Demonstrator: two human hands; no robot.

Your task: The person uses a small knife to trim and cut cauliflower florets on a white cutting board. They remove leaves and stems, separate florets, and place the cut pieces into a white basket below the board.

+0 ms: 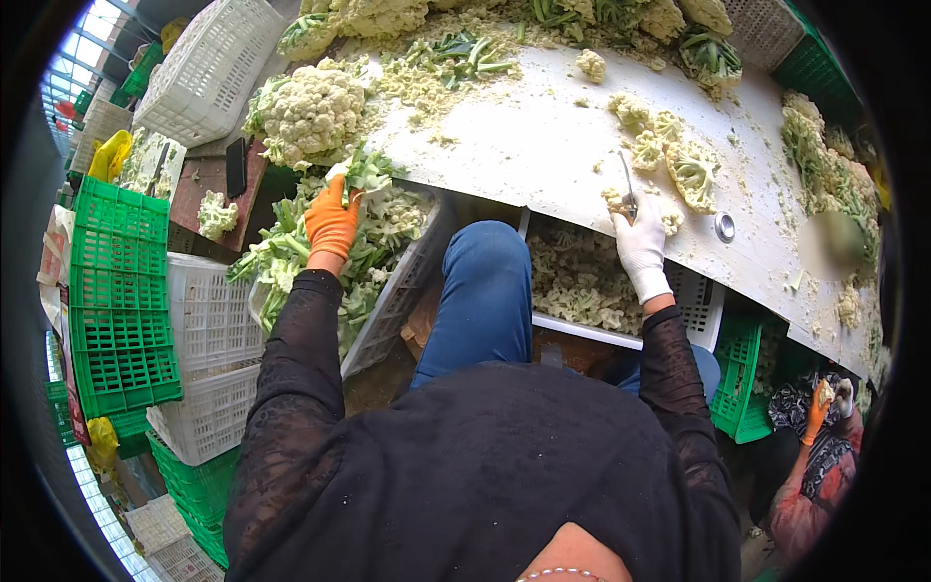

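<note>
My left hand, in an orange glove, grips a trimmed cauliflower stem with green leaves, over a white crate piled with leaves and trimmings. Just above it a large cauliflower head lies at the table's left edge. In a white knit glove, my right hand holds a small knife, blade pointing away from me, at the near edge of the white table. Cut florets lie beyond and beside that hand. Under the table edge, a white crate holds more florets.
Green crates and white crates are stacked at left, near a dark phone on a reddish board. A round metal object lies on the table. Cauliflowers line its far side. A co-worker sits at lower right.
</note>
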